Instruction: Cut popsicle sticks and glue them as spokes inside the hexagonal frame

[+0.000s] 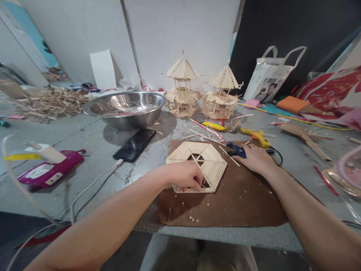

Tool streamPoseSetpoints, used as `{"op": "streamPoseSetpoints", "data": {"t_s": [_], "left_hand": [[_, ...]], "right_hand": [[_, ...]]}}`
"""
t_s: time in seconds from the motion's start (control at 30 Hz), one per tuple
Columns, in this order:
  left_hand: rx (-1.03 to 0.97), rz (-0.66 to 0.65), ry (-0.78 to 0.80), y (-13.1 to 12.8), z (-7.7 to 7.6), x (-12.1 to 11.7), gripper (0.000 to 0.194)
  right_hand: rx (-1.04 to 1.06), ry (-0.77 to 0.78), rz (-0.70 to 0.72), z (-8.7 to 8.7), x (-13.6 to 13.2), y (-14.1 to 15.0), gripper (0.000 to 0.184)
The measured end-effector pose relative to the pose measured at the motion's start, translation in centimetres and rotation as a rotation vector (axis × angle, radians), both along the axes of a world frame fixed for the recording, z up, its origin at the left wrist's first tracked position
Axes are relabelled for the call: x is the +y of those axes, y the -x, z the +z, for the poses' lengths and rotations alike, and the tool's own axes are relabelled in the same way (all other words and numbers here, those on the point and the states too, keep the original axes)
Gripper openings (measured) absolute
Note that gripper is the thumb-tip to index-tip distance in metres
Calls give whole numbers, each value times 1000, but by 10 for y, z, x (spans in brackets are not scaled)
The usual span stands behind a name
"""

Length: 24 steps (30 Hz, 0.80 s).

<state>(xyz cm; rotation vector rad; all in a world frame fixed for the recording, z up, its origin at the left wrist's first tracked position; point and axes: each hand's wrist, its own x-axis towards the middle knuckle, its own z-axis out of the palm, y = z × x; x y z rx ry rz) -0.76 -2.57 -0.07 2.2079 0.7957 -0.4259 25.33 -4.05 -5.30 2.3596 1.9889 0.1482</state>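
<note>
A flat hexagonal panel of thin wooden sticks (197, 158) lies on a brown mat (225, 207) in front of me. My left hand (184, 176) rests on the panel's near edge, fingers curled and pinching at the sticks there. My right hand (255, 158) reaches to the mat's far right edge, over a blue-handled tool (236, 149), fingers closed on it. A yellow glue gun (255, 136) lies just beyond that hand.
Two stick-built pagoda models (182, 88) (222, 94) stand at the back. A steel bowl (125, 107), a black phone (134, 145) with a white cable, a pink device (47, 171), a heap of sticks (53, 101), a white bag (267, 81) and coloured scraps surround the mat.
</note>
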Motion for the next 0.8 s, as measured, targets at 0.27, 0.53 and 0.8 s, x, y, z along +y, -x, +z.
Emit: {"op": "streamPoseSetpoints", "data": {"t_s": [0.27, 0.53, 0.8], "left_hand": [[-53, 15, -11, 0, -1, 0, 10], [-78, 0, -61, 3, 8, 2, 13], [-188, 79, -55, 2, 2, 12, 18]], "right_hand": [[23, 15, 13, 2, 0, 0, 60], [213, 91, 84, 11, -6, -5, 67], [276, -132, -207, 41, 14, -50, 42]]}}
